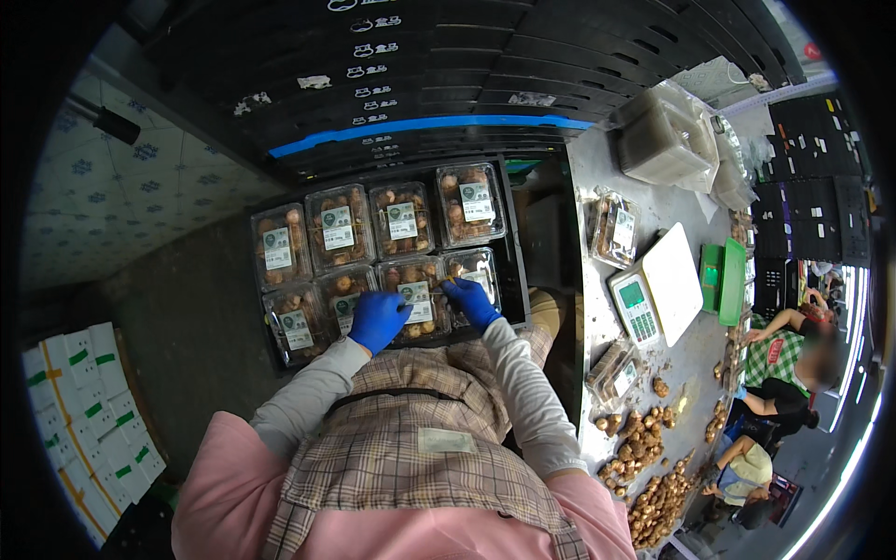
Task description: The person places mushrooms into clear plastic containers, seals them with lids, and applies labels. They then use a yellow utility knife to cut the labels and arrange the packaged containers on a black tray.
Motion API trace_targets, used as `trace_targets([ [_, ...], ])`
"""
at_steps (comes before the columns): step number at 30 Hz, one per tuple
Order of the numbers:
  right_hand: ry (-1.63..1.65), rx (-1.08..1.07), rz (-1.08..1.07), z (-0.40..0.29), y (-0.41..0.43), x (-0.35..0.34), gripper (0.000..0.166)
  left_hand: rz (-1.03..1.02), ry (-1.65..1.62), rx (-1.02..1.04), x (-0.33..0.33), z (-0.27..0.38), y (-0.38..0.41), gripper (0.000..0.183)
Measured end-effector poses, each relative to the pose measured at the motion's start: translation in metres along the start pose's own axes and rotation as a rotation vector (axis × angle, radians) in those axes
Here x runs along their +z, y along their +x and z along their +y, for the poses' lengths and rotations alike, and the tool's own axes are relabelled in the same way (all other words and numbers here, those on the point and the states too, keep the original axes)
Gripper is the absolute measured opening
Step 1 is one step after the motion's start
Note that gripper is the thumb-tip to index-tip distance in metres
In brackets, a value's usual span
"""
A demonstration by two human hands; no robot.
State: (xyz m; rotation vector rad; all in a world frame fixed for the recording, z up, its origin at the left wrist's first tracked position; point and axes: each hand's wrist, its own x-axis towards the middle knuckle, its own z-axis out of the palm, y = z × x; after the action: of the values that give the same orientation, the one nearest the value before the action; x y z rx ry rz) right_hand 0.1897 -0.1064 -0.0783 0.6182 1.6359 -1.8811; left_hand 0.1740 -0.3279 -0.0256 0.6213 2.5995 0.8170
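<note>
Several clear plastic clamshell boxes (470, 234) of small brown tubers stand in two rows in a black plastic crate (514, 259). Each box I see well bears a printed label. Both my hands wear blue gloves and are over a front-row box (424, 329). My right hand (473, 304) pinches what looks like a yellow rubber band (446, 281) at this box's right edge. On its left side is my left hand (379, 320), fingertips curled by the label; whether they grip anything is hidden. Thin bands cross some other boxes.
Stacked black crates (476, 77) rise beyond the boxes. On the metal table (595, 175) at right are a digital scale (665, 287), a green scale (724, 280), filled clamshells (614, 227) and loose tubers (658, 504). White cartons (98, 420) stand at left. Co-workers (777, 357) are across the table.
</note>
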Motion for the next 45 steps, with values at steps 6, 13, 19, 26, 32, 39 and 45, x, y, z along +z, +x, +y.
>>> trace_targets([
  [6, 0.221, 0.011, 0.250, -0.007, -0.017, -0.006, 0.021, 0.071, 0.013, 0.051, 0.006, 0.009, 0.023, 0.026],
  [13, 0.361, -0.123, 0.014, -0.044, -0.043, -0.020, 0.027, -0.113, -1.034, -0.186, 0.001, 0.021, 0.054, 0.021],
  [19, 0.393, -0.217, -0.138, -0.070, -0.056, -0.004, 0.034, -0.382, -1.434, -0.088, -0.007, 0.041, 0.077, 0.020],
  [26, 0.405, -0.209, -0.112, -0.075, -0.055, -0.011, 0.034, -0.095, -1.266, -0.200, -0.013, 0.042, 0.081, 0.020],
  [32, 0.351, -0.126, -0.157, -0.066, -0.047, -0.058, 0.031, -0.645, -2.186, -0.043, -0.055, 0.025, 0.093, 0.019],
  [39, -0.451, -0.415, -0.004, -0.129, -0.010, -0.103, 0.033, 0.055, 0.177, 0.206, -0.068, 0.004, 0.148, 0.029],
  [45, -1.646, -0.828, 0.265, -0.207, 0.082, -0.094, 0.020, 0.202, -0.078, -0.341, 0.004, -0.041, 0.241, 0.057],
])
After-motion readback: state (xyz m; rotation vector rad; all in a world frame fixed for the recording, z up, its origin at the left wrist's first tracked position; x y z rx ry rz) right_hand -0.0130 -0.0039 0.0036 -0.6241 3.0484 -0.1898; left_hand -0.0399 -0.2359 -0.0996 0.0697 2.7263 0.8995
